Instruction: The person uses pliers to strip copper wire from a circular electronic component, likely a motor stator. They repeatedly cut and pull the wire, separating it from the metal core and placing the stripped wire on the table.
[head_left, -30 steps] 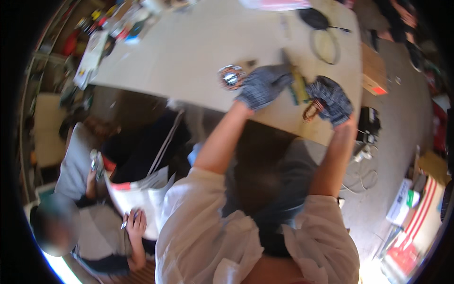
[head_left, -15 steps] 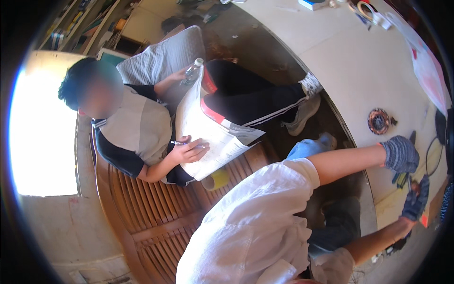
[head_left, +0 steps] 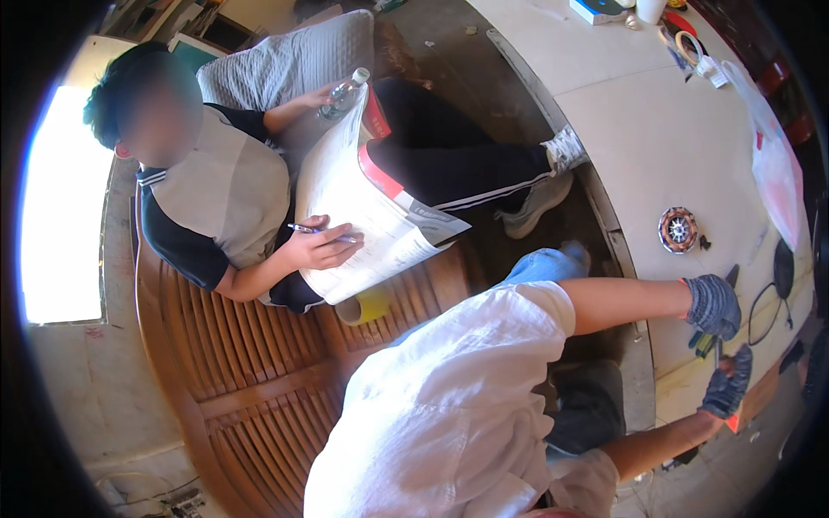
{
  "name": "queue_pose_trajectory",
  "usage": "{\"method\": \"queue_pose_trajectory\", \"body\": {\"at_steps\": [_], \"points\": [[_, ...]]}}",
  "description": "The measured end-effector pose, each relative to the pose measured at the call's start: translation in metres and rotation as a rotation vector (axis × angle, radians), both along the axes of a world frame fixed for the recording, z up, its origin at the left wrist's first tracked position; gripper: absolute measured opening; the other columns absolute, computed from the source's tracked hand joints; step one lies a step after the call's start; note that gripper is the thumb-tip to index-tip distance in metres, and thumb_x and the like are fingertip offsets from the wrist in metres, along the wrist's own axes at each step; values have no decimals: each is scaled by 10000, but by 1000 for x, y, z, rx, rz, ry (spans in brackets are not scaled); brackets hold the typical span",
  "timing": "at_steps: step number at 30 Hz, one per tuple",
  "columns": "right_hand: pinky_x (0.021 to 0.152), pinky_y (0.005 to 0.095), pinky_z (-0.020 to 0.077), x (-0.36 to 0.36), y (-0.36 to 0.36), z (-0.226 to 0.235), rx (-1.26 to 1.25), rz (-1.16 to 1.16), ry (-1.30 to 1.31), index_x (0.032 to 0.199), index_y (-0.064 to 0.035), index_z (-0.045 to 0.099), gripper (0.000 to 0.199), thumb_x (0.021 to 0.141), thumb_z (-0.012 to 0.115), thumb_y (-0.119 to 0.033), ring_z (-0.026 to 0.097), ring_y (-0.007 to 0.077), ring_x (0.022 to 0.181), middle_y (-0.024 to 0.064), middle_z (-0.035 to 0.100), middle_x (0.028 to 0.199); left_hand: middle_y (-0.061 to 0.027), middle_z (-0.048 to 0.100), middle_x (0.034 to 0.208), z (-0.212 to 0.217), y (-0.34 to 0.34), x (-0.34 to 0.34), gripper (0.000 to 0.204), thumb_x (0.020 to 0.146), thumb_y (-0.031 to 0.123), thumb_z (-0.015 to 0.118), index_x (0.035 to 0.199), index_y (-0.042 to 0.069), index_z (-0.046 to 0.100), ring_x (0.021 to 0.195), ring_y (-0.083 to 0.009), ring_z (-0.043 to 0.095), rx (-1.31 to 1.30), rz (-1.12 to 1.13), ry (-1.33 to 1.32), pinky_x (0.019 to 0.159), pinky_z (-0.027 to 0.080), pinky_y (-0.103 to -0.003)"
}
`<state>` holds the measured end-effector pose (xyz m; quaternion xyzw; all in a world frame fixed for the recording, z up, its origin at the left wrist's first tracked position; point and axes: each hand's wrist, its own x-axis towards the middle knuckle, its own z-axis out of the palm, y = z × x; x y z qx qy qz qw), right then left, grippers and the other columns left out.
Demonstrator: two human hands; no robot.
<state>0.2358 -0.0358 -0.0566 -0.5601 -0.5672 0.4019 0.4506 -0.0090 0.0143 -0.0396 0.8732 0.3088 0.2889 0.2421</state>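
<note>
Tool, dark with a green part, lies on the pale table at its near edge, between both gloved hands. Left hand rests curled on its upper end; can't tell if it's actually gripping. Right hand sits just below it, fingers bent, grip unclear too. Round wound coil lies on the table near the left hand. Black cable loop just beyond. Seated person on the wooden bench holds a pen over papers.
</note>
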Motion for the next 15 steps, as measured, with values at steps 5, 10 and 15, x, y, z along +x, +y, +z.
{"method": "queue_pose_trajectory", "body": {"at_steps": [5, 10, 15], "points": [[576, 311, 428, -38, 18, 11, 158, -254, -750, 915, -26, 634, 149, 827, 551, -113, 508, 163, 650, 59, 572, 777, -115, 659, 803, 21, -16, -5, 242, 782, 278, 541, 838, 97, 692, 726, -320, 621, -33, 50, 38, 632, 473, -432], [685, 304, 468, -82, 14, 24, 328, -355, -770, 1150, -84, 584, 302, 858, 534, -141, 544, 188, 744, 84, 578, 930, -93, 667, 776, 9, -18, -5, 229, 778, 272, 577, 851, 94, 701, 728, -300, 631, 175, 43, 225, 616, 484, -413], [598, 301, 453, -45, 17, 26, -440, 10, 96, 1077, -49, 564, 285, 871, 572, -246, 540, 164, 674, 40, 584, 852, -93, 667, 757, 7, -11, -29, 194, 756, 242, 581, 792, 95, 704, 707, -290, 632, 262, -14, 141, 607, 483, -411]]}}
